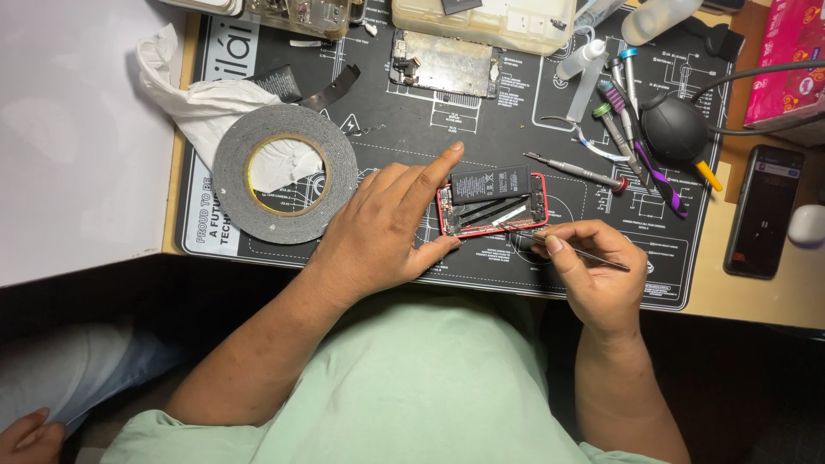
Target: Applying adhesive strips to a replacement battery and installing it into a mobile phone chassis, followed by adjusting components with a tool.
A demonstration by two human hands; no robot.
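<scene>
Left hand [378,228]: spread flat, fingers apart, pinning the opened red-framed phone body [491,206] at its left edge on the black printed work mat [447,129]. Right hand [593,271]: pinched shut on thin metal tweezers [593,255], tip at the frame's lower right edge. Black rectangular battery [490,183] seated in the upper half of the frame. Likely light, rigid, fragile inside (grip by outer frame edges only). Nearby: large roll of dark tape [285,174], screwdrivers [623,107], black rubber blower [675,129].
</scene>
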